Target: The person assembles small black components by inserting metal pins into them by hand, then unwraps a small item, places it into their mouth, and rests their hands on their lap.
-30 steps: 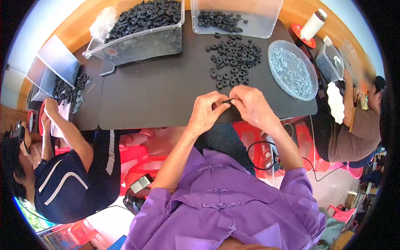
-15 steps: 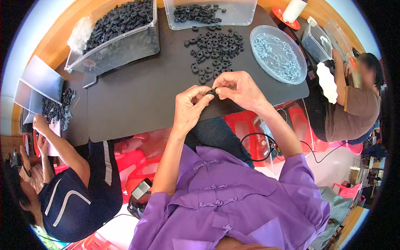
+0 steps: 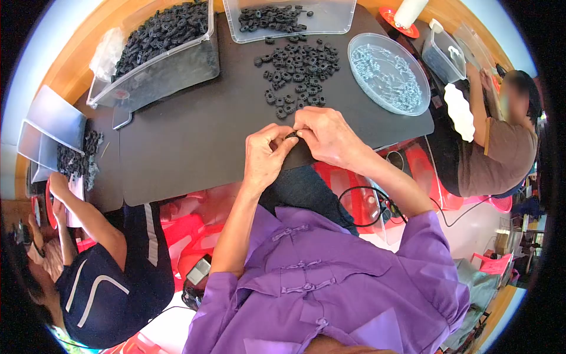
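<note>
A small black plastic part (image 3: 291, 135) is pinched between the thumb and fingers of my left hand (image 3: 265, 154), just above the table's near edge. My right hand (image 3: 328, 135) is closed at the part's right side, its thumb and fingertips touching it. Whether a tiny piece sits in those fingertips is hidden. Beyond my hands lies a loose pile of similar black parts (image 3: 302, 69). To the right of the pile stands a round clear tray (image 3: 423, 109) of small clear or silvery pieces.
A large clear bin (image 3: 171, 79) heaped with black parts stands at the back left, and another clear bin (image 3: 324, 28) sits behind the pile. One person (image 3: 100, 271) works at the left, another (image 3: 498, 150) at the right. A black cable (image 3: 348, 194) hangs below the table edge.
My right hand has turned so its back faces up more, and its fingers have closed in over the black part. My left hand stays almost where it was. The view has shifted slightly.
</note>
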Demonstrator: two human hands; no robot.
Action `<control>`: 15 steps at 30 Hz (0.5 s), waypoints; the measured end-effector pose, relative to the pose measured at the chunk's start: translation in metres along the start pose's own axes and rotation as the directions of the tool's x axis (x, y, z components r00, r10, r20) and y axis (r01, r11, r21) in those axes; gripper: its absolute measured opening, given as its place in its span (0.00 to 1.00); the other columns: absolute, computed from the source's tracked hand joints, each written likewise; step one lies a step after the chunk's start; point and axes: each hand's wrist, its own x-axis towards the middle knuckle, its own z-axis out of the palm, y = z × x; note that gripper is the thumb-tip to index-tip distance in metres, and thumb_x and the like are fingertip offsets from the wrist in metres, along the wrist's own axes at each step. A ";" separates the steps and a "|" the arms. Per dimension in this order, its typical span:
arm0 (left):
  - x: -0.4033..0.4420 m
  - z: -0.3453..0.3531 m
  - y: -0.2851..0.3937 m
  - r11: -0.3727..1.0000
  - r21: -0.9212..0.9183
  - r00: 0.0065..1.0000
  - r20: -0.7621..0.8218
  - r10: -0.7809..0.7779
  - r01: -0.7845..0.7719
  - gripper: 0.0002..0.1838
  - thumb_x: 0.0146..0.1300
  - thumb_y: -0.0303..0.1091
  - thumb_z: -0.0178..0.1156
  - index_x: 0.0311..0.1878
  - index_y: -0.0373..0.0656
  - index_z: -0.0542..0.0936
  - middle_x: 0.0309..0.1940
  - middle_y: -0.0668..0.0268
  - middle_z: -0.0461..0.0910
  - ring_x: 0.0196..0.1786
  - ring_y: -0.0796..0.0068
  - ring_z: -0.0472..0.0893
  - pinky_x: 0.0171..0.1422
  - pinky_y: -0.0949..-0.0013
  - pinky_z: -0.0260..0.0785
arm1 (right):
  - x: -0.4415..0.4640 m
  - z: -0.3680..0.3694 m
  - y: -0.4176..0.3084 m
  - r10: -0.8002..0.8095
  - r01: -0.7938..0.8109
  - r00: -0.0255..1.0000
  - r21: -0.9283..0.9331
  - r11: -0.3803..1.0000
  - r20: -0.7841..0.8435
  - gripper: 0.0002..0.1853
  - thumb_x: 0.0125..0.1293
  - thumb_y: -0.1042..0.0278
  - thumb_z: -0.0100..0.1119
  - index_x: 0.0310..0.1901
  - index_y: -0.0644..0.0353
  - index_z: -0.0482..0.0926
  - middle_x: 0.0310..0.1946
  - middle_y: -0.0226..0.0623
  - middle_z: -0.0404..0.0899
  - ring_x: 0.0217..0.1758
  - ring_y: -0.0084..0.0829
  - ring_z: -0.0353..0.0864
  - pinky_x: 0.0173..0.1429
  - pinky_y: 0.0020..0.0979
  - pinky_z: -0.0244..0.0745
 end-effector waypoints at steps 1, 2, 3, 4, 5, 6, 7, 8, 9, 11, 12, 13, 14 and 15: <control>0.000 0.000 0.000 1.000 0.016 1.000 -0.009 0.005 -0.005 0.06 0.52 0.21 0.64 0.35 0.33 0.81 0.22 0.71 0.71 0.23 0.86 0.66 0.27 0.77 0.59 | 0.000 0.002 -0.003 -0.015 0.014 1.000 -0.092 0.996 -0.010 0.03 0.51 0.81 0.54 0.28 0.66 0.71 0.23 0.45 0.72 0.27 0.46 0.75 0.31 0.42 0.69; 0.000 0.000 0.001 0.999 0.033 1.000 -0.018 0.011 -0.010 0.05 0.53 0.20 0.63 0.35 0.33 0.82 0.23 0.75 0.70 0.24 0.88 0.64 0.27 0.80 0.56 | 0.000 0.004 -0.005 -0.031 0.027 0.999 -0.184 0.983 -0.019 0.03 0.52 0.80 0.53 0.29 0.66 0.71 0.24 0.45 0.72 0.28 0.47 0.76 0.32 0.44 0.69; 0.000 0.000 0.000 0.999 0.036 1.000 -0.014 0.014 -0.013 0.05 0.53 0.20 0.63 0.35 0.33 0.82 0.23 0.75 0.70 0.24 0.88 0.64 0.27 0.80 0.56 | 0.001 0.004 -0.007 -0.030 0.025 0.999 -0.184 0.983 -0.024 0.03 0.52 0.80 0.53 0.29 0.66 0.71 0.24 0.45 0.72 0.28 0.47 0.76 0.32 0.44 0.69; 0.000 0.000 -0.002 0.999 0.047 0.999 -0.032 0.019 -0.017 0.07 0.53 0.21 0.63 0.36 0.33 0.81 0.22 0.70 0.72 0.23 0.85 0.66 0.27 0.77 0.59 | 0.002 0.003 -0.009 -0.027 0.029 1.000 -0.199 0.980 0.010 0.05 0.49 0.80 0.55 0.30 0.66 0.72 0.27 0.46 0.74 0.32 0.49 0.77 0.35 0.44 0.72; 0.000 0.000 -0.002 0.998 0.056 0.998 -0.052 0.025 -0.022 0.08 0.52 0.22 0.63 0.37 0.33 0.81 0.22 0.66 0.75 0.21 0.82 0.68 0.27 0.74 0.62 | 0.002 0.002 -0.010 -0.024 0.034 0.999 -0.215 0.976 0.045 0.08 0.46 0.80 0.56 0.31 0.66 0.72 0.29 0.48 0.75 0.35 0.51 0.77 0.38 0.45 0.74; 0.000 0.001 -0.001 0.998 0.055 0.998 -0.049 0.031 -0.028 0.08 0.52 0.22 0.63 0.37 0.33 0.81 0.22 0.66 0.75 0.21 0.82 0.68 0.27 0.74 0.62 | 0.002 0.003 -0.011 -0.025 0.033 0.999 -0.220 0.975 0.040 0.08 0.46 0.80 0.56 0.31 0.66 0.72 0.29 0.48 0.75 0.35 0.51 0.77 0.38 0.45 0.74; 0.001 0.001 0.001 0.998 0.066 0.998 -0.059 0.014 -0.010 0.08 0.53 0.22 0.62 0.38 0.34 0.81 0.22 0.65 0.76 0.21 0.82 0.68 0.27 0.74 0.63 | 0.000 0.007 -0.010 -0.062 0.061 0.998 -0.265 0.962 0.005 0.08 0.45 0.80 0.56 0.31 0.65 0.72 0.30 0.48 0.74 0.36 0.51 0.77 0.39 0.45 0.74; 0.001 0.002 0.002 0.997 0.078 0.998 -0.068 -0.002 0.007 0.09 0.54 0.22 0.61 0.39 0.34 0.81 0.23 0.65 0.76 0.21 0.82 0.68 0.27 0.74 0.63 | -0.001 0.009 -0.010 -0.100 0.086 0.995 -0.312 0.946 -0.030 0.09 0.44 0.80 0.56 0.31 0.65 0.72 0.30 0.48 0.74 0.37 0.50 0.77 0.39 0.45 0.74; 0.001 0.003 0.001 0.997 0.077 0.998 -0.064 0.004 0.001 0.09 0.54 0.22 0.61 0.39 0.34 0.81 0.23 0.65 0.76 0.21 0.82 0.68 0.27 0.74 0.63 | -0.002 0.011 -0.011 -0.095 0.077 0.995 -0.325 0.943 -0.039 0.09 0.44 0.80 0.56 0.31 0.65 0.71 0.31 0.47 0.74 0.37 0.49 0.77 0.39 0.44 0.75; 0.001 0.004 -0.005 0.998 0.037 0.996 -0.074 -0.047 0.050 0.10 0.54 0.23 0.60 0.41 0.35 0.81 0.23 0.65 0.78 0.21 0.82 0.69 0.28 0.74 0.64 | -0.001 0.015 -0.011 -0.127 0.091 0.987 -0.309 0.947 -0.098 0.07 0.48 0.80 0.54 0.30 0.65 0.70 0.28 0.46 0.72 0.35 0.49 0.76 0.36 0.44 0.73; 0.001 0.005 -0.003 0.998 0.039 0.996 -0.075 -0.046 0.049 0.10 0.54 0.23 0.60 0.41 0.35 0.81 0.23 0.65 0.78 0.21 0.82 0.69 0.28 0.74 0.64 | -0.001 0.016 -0.011 -0.158 0.110 0.976 -0.288 0.951 -0.151 0.04 0.51 0.81 0.52 0.29 0.64 0.69 0.26 0.45 0.71 0.32 0.49 0.75 0.34 0.44 0.71; 0.000 0.005 0.000 0.998 0.036 0.995 -0.090 -0.049 0.053 0.10 0.55 0.22 0.60 0.42 0.35 0.80 0.23 0.65 0.78 0.21 0.83 0.69 0.28 0.74 0.64 | -0.001 0.017 -0.011 -0.160 0.112 0.975 -0.286 0.952 -0.151 0.04 0.51 0.81 0.52 0.29 0.64 0.69 0.26 0.45 0.71 0.32 0.49 0.75 0.34 0.44 0.71; 0.000 0.005 0.002 0.998 0.034 0.993 -0.107 -0.052 0.056 0.10 0.55 0.22 0.59 0.42 0.36 0.80 0.23 0.65 0.78 0.21 0.83 0.69 0.28 0.75 0.65 | -0.001 0.018 -0.012 -0.161 0.113 0.973 -0.270 0.956 -0.163 0.04 0.51 0.80 0.52 0.30 0.64 0.69 0.26 0.44 0.71 0.32 0.48 0.74 0.34 0.44 0.71; -0.001 0.005 0.003 0.998 0.039 0.992 -0.112 -0.053 0.057 0.10 0.55 0.22 0.59 0.42 0.36 0.80 0.23 0.65 0.78 0.21 0.83 0.69 0.28 0.75 0.65 | -0.001 0.019 -0.012 -0.163 0.115 0.971 -0.254 0.960 -0.174 0.04 0.51 0.80 0.52 0.30 0.64 0.69 0.27 0.44 0.71 0.32 0.48 0.74 0.35 0.44 0.71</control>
